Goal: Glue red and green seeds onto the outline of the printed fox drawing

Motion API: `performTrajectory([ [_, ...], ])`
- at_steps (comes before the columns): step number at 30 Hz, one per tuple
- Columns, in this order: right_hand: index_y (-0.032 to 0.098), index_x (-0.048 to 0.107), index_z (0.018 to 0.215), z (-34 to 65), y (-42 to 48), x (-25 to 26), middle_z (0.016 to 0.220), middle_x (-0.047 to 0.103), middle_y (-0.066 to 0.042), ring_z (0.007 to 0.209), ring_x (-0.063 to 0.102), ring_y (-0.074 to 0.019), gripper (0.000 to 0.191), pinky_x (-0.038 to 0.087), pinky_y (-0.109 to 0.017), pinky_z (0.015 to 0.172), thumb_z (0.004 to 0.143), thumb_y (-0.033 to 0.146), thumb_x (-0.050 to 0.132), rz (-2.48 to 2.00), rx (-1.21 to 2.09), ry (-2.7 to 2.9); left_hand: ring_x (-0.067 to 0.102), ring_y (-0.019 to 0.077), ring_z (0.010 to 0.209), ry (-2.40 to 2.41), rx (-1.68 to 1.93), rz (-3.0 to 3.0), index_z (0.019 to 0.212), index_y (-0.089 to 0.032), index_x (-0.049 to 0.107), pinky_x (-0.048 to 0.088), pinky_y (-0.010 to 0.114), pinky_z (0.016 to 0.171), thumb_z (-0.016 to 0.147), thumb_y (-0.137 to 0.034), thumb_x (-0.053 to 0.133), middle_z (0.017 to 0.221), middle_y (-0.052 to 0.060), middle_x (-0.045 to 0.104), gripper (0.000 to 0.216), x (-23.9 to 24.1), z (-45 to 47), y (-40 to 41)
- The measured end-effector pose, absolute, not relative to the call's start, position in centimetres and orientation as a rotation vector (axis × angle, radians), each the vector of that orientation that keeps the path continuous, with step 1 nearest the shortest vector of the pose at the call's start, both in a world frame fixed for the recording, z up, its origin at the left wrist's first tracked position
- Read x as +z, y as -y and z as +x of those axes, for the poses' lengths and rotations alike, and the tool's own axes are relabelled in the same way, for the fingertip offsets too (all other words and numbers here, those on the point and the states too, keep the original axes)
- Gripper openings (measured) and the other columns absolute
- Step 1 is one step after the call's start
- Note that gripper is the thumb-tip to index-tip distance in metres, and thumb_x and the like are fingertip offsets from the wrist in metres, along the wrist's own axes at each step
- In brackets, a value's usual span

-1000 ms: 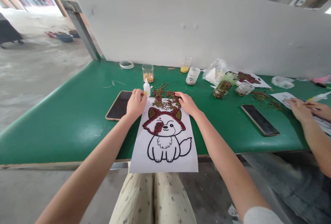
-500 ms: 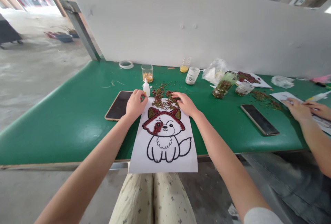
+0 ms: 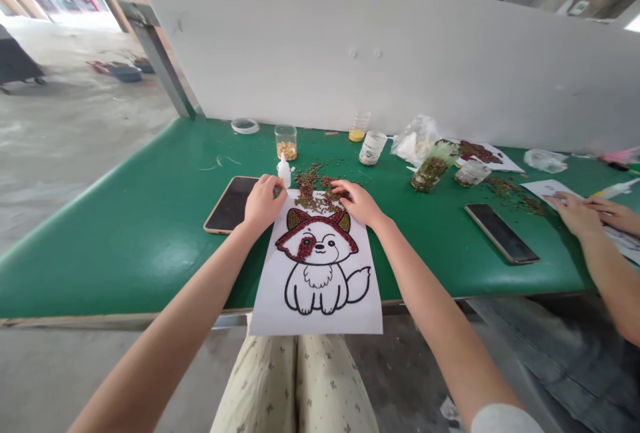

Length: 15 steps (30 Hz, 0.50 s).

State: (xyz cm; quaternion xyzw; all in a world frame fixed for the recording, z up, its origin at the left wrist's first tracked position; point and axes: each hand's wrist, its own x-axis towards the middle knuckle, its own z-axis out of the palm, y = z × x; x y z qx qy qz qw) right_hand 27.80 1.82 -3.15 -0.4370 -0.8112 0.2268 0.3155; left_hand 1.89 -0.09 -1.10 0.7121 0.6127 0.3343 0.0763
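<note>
A white sheet (image 3: 270, 300) with a cartoon fox outline lies in front of me and overhangs the table's front edge. Red and green beans cover its ears, the top of its head and one eye patch. My left hand (image 3: 265, 204) rests by the sheet's upper left edge, its fingers curled together; whatever they may hold is hidden. Just beyond it stands a small white glue bottle (image 3: 285, 172). My right hand (image 3: 358, 201) reaches into a loose pile of mixed beans (image 3: 311, 188) at the sheet's top, fingers bent, with a gap between thumb and forefinger.
A phone (image 3: 230, 206) lies left of my left hand, another phone (image 3: 501, 233) to the right. Behind stand a cup of corn kernels (image 3: 286, 144), a white-labelled cup (image 3: 373, 148) and a tilted jar of beans (image 3: 434, 168). At far right, another person's hands (image 3: 575, 212) work over paper.
Both hands keep nearly the same place, with only slight finger movement at the right hand. A person has come into view beyond the partition at the upper right.
</note>
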Motion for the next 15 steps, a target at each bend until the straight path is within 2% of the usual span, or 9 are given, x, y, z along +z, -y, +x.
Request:
performTrajectory([
  [9, 0.023, 0.054, 0.122, 27.65, -1.54, -2.73, 0.100, 0.070, -0.004, 0.096, 0.062, -0.0208, 0.045, 0.045, -0.040, 0.090, 0.079, 0.008, 0.050, -1.194, 0.525, 2.115, 0.055, 0.0210, 0.087, -1.859, 0.987, 2.185, 0.077, -0.020, 0.056, 0.044, 0.034, 0.083, 0.076, -0.019, 0.048, 0.090, 0.006, 0.057, 0.008, -1.22, 1.64, -0.01],
  [15, 0.023, 0.053, 0.123, 27.62, -1.56, -2.69, 0.098, 0.071, -0.003, 0.096, 0.062, -0.0205, 0.047, 0.045, -0.038, 0.089, 0.079, 0.005, 0.049, -1.200, 0.454, 2.141, 0.055, 0.0243, 0.091, -1.868, 0.946, 2.252, 0.076, -0.021, 0.056, 0.044, 0.037, 0.085, 0.074, -0.018, 0.050, 0.087, 0.006, 0.060, 0.007, -1.32, 1.64, -0.02],
])
